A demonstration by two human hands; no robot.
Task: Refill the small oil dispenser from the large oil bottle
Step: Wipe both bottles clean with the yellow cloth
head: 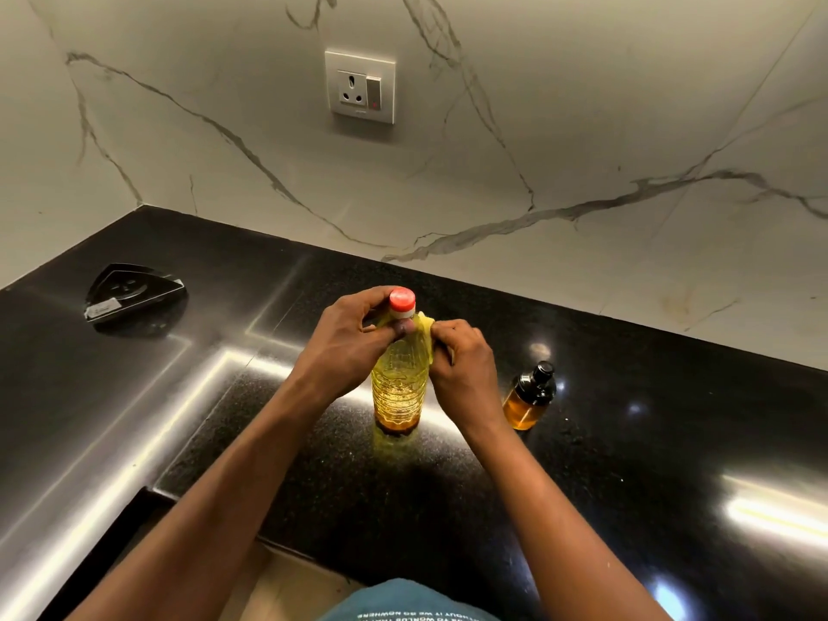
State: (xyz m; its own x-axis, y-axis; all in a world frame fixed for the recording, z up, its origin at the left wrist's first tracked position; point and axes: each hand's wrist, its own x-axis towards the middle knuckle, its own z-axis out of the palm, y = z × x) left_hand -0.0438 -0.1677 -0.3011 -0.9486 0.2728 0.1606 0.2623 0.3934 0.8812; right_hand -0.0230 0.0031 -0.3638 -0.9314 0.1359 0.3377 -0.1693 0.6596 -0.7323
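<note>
Counter (pixel 582 463): polished black speckled stone. Large bottle (pixel 398 387), ribbed clear plastic holding yellow oil, stands at centre, long axis vertical, red cap (pixel 402 301) upward. Left hand (pixel 345 340) clasps its neck; right hand (pixel 463 367) pinches yellow film (pixel 425 329) at the shoulder. Small amber dispenser (pixel 528 398), black-capped, stands apart at the bottle's 3 o'clock.

Head-worn wide view, facing forward and down, close above black counter (pixel 627 463), marble wall (pixel 582 127) beyond

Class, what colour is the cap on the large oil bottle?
The cap is red; head view.
</note>
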